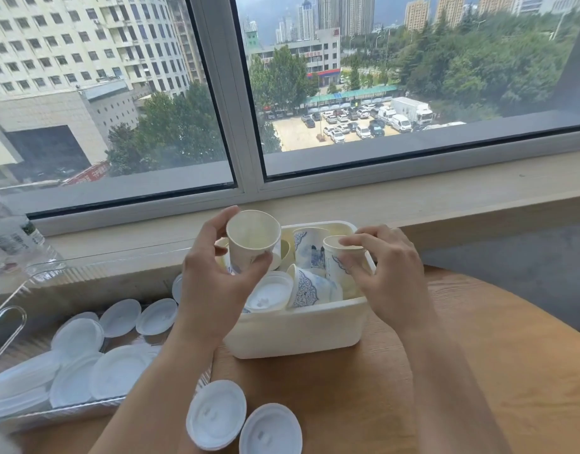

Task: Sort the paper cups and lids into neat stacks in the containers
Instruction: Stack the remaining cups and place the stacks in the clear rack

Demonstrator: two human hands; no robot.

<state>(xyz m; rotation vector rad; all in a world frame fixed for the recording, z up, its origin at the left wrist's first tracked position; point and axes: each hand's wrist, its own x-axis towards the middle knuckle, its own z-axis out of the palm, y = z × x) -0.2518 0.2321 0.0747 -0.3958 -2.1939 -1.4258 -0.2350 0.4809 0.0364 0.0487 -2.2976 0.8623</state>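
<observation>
Roughly midway: the left hand (pixel 216 276) grips a white paper cup (pixel 252 239) above the white plastic tub (pixel 298 329), where the right hand (pixel 385 273) pinches a blue-patterned cup (pixel 336 262). Unstacked cups remain inside; white plastic lids (pixel 118 371) lie scattered in the clear tray (pixel 7 326) and on the wooden worktop (pixel 413 371).

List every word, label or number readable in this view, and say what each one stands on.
None can be read.
Water bottle label: print too blurred.
Red banner outside the window: pale characters, too small.
Building sign across the car park: red characters, too small.
Paper cups in the white container: blue pattern only, no text.
Lids: no print.
</observation>
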